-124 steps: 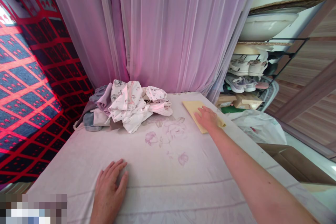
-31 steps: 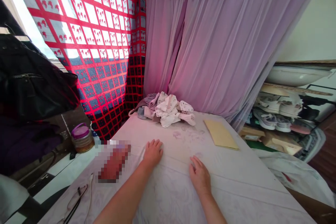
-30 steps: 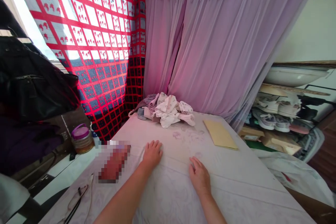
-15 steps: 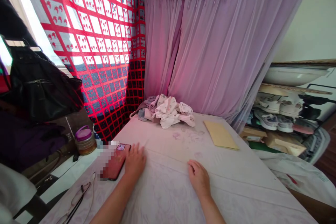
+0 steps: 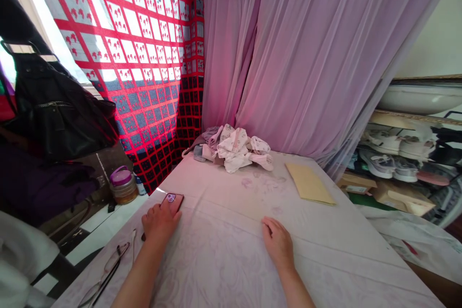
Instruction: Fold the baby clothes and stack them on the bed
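Lying over a red rectangular phone (image 5: 175, 203), lower left, your left hand (image 5: 159, 222) hides whether it grips; your right hand (image 5: 278, 242) rests released on pale floral cloth (image 5: 216, 255).

Under the left hand (image 5: 160, 222) lies one phone (image 5: 175, 201), with one pair of glasses (image 5: 115, 256) nearer the body, one lidded jar (image 5: 123, 187) leftward, one clothes heap (image 5: 233, 150) beyond and, rightward of the right hand (image 5: 279, 244), one flat yellow piece (image 5: 310, 184) and two cartons (image 5: 402, 198).
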### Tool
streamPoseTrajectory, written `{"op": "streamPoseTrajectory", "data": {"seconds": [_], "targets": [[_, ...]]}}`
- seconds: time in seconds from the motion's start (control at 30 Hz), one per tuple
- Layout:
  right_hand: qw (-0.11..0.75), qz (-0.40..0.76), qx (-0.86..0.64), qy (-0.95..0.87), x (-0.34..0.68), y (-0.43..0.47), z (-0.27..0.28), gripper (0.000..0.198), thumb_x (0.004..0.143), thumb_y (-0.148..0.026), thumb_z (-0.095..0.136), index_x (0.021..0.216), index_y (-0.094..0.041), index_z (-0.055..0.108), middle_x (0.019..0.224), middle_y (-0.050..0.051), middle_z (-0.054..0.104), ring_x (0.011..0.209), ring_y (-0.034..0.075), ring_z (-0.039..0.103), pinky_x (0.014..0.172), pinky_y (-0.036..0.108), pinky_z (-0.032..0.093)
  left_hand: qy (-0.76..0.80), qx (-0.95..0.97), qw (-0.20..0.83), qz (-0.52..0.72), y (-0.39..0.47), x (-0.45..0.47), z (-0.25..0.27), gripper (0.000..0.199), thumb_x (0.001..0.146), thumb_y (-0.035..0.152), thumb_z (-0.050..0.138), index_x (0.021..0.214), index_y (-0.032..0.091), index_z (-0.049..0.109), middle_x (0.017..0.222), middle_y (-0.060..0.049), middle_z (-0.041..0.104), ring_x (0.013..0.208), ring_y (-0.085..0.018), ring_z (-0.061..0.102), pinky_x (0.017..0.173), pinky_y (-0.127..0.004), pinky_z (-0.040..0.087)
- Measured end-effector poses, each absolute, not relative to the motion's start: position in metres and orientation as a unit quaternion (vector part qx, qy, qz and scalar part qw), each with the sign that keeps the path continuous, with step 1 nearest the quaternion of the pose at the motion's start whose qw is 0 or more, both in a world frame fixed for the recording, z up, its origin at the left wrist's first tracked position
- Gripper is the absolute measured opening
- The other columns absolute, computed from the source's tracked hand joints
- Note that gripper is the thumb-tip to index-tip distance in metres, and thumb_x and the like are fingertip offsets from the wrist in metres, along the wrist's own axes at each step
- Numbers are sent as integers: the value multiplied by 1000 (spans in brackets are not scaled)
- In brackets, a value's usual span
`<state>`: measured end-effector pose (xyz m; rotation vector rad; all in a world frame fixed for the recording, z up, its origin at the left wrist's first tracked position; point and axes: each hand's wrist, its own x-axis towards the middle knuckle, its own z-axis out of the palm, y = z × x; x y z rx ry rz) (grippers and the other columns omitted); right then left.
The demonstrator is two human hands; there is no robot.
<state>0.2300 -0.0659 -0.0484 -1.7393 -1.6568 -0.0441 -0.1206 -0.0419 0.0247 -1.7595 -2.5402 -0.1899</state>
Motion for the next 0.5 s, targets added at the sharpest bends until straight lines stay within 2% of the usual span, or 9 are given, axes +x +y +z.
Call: {"op": "streamPoseTrajectory", "data": {"seconds": [0.17, 0.33, 0.43, 0.5], "targets": [[356, -16, -677, -644, 231, -66, -49, 40, 83, -26, 36, 89, -19, 75, 99, 9, 73, 96, 22, 65, 94, 36, 47, -830, -555, 2, -50, -47, -123, 29, 55, 83, 53, 48, 127, 20, 52, 117, -18, 60, 110, -35, 55, 86, -45, 41], [352, -9, -674, -649, 232, -66, -49, 42, 84, -28, 35, 89, -17, 75, 100, 10, 73, 96, 23, 65, 94, 36, 47, -818, -570, -28, -74, -45, -123, 29, 57, 82, 46, 50, 130, 15, 48, 116, -20, 60, 108, -36, 56, 86, -44, 42], [352, -7, -677, -646, 232, -67, -47, 41, 83, -28, 35, 89, -17, 75, 100, 10, 73, 96, 22, 65, 94, 35, 47, -803, -572, -75, -149, -39, -126, 30, 64, 79, 42, 56, 135, 14, 42, 120, -20, 59, 112, -36, 55, 90, -45, 42], [352, -6, -677, -646, 232, -67, -47, 41, 83, -28, 35, 89, -17, 75, 100, 10, 73, 96, 22, 65, 94, 36, 47, -781, -550, -161, -249, -35, -130, 32, 68, 78, 42, 59, 137, 13, 40, 123, -18, 60, 114, -32, 56, 94, -43, 43]]}}
